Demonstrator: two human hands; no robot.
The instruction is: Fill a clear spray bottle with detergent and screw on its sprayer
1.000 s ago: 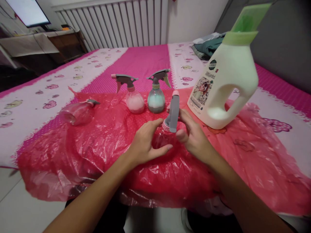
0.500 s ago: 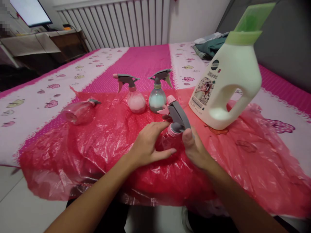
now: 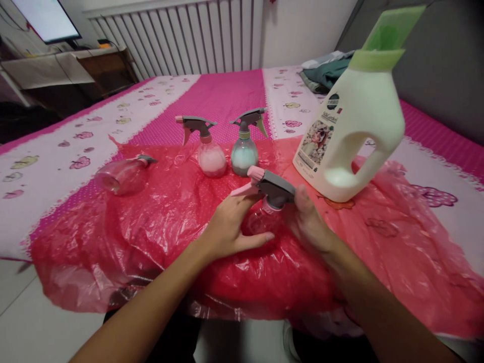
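Observation:
A clear pink spray bottle (image 3: 260,222) with a grey and pink trigger head (image 3: 274,186) stands on the red plastic sheet in front of me. My left hand (image 3: 232,224) is wrapped round its body, the thumb across the near side. On the right, my right hand (image 3: 312,222) holds the back of the trigger head, its thumb against the grey part; the other fingers are mostly hidden. The nozzle points to the left and away. Just behind stand a spray bottle with pink contents (image 3: 212,159) and one with pale green contents (image 3: 245,155).
An empty-looking pink spray bottle (image 3: 123,175) lies on its side at the left. At the right stands a large cream detergent jug (image 3: 350,126) with a green cap. The red plastic sheet (image 3: 151,227) covers the near bed edge; folded clothes (image 3: 328,70) lie further back.
The trigger head has turned, so its nozzle now points further left and sits lower. My right hand has shifted slightly with it; my left hand has stayed in place.

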